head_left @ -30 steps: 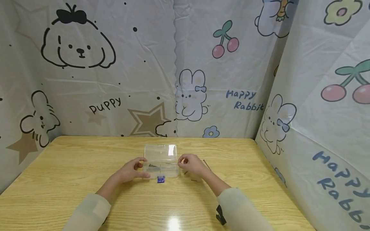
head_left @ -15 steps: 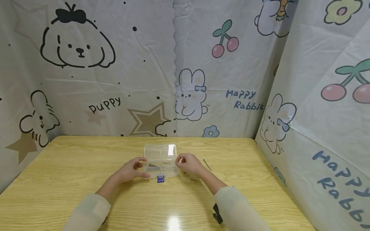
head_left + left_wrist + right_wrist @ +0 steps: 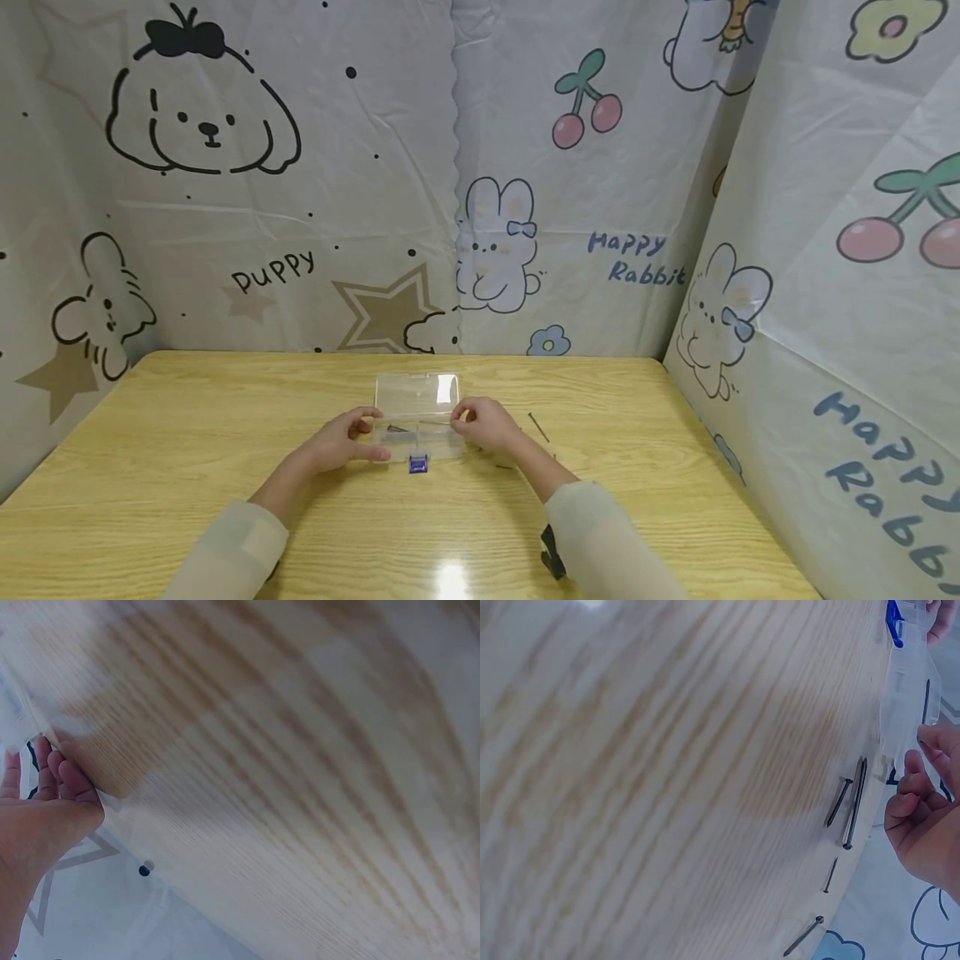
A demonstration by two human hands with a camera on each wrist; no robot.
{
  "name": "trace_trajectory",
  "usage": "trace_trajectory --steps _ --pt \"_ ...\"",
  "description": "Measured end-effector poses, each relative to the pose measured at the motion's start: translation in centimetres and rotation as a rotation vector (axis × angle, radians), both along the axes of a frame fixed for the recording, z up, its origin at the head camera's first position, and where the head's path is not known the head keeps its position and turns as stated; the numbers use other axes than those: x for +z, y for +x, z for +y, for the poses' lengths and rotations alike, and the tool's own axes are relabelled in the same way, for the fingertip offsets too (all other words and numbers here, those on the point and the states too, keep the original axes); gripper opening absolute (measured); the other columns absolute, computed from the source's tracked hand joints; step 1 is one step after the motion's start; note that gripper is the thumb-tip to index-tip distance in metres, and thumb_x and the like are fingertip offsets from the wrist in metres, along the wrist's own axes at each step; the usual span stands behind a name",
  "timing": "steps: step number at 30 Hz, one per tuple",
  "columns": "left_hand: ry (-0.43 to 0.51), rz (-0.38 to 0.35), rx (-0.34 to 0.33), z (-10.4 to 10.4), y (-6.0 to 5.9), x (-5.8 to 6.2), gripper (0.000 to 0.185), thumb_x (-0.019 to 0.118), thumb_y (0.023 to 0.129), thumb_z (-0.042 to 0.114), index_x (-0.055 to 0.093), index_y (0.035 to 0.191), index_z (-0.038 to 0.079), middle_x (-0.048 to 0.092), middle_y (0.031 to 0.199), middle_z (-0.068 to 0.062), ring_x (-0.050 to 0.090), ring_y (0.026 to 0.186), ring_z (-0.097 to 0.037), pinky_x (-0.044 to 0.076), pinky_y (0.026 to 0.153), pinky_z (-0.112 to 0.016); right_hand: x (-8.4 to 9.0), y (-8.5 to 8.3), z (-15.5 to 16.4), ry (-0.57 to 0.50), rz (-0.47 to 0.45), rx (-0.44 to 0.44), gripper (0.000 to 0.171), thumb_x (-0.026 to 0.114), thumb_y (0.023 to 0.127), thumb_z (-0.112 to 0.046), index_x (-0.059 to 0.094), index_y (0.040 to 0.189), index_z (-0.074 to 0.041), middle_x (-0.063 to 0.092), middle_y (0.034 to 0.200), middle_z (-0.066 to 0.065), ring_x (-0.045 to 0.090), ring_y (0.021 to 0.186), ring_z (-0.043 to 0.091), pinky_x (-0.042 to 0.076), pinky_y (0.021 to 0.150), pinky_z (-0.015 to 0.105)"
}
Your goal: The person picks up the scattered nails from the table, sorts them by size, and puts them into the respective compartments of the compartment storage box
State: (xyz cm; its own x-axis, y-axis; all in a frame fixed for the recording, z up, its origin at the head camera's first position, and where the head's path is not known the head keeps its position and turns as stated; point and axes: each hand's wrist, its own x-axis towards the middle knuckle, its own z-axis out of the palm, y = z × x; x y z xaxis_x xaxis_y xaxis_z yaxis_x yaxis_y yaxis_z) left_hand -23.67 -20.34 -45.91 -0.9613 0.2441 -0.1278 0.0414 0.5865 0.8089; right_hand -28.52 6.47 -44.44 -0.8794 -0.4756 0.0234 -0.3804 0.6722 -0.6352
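Observation:
A clear plastic box (image 3: 442, 450) with a blue latch (image 3: 417, 465) lies on the table, its lid (image 3: 405, 395) raised at the back. My left hand (image 3: 337, 443) holds the box's left end, thumb at the front and fingers behind. Between thumb and fingertips, my right hand (image 3: 486, 423) pinches a long nail (image 3: 927, 697), which points left over the box's right compartment. Several dark nails (image 3: 397, 429) lie in the left compartment. In the left wrist view, the fingers of the left hand (image 3: 52, 795) show at the left edge; the box there is mostly cut off.
Several loose nails lie on the wooden table (image 3: 225, 433) right of the box; a long nail (image 3: 855, 802), a shorter nail (image 3: 838, 802) and a small nail (image 3: 830, 875) show in the right wrist view. A black object (image 3: 552, 552) hangs beside the right sleeve. Printed cloth (image 3: 375, 208) stands behind.
My right hand has moved slightly left, bringing the pinched nail further over the box. The left hand and the box keep their places.

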Motion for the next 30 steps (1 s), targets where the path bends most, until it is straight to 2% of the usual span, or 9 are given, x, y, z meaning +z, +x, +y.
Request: trace_trajectory --steps 21,30 --pt "-0.007 0.007 0.008 0.05 -0.11 0.00 0.074 0.079 0.073 0.035 0.045 0.132 0.006 0.049 0.121 -0.019 0.044 0.106 -0.028 0.037 0.089 -0.042 -0.30 -0.45 -0.11 0.029 -0.002 -0.026 0.012 0.059 0.091 -0.019 0.067 0.092 -0.011 0.057 0.079 0.001 0.044 0.065 0.010 0.036 0.056 0.022" --pt "-0.001 0.005 0.002 0.01 0.00 0.06 0.074 0.079 0.074 0.035 0.045 0.133 0.006 0.049 0.120 -0.018 0.044 0.105 -0.027 0.037 0.088 -0.040 -0.24 -0.49 0.12 0.002 -0.036 -0.046 0.014 0.061 0.090 -0.022 0.068 0.095 -0.010 0.052 0.070 0.000 0.042 0.055 0.010 0.036 0.049 0.023"
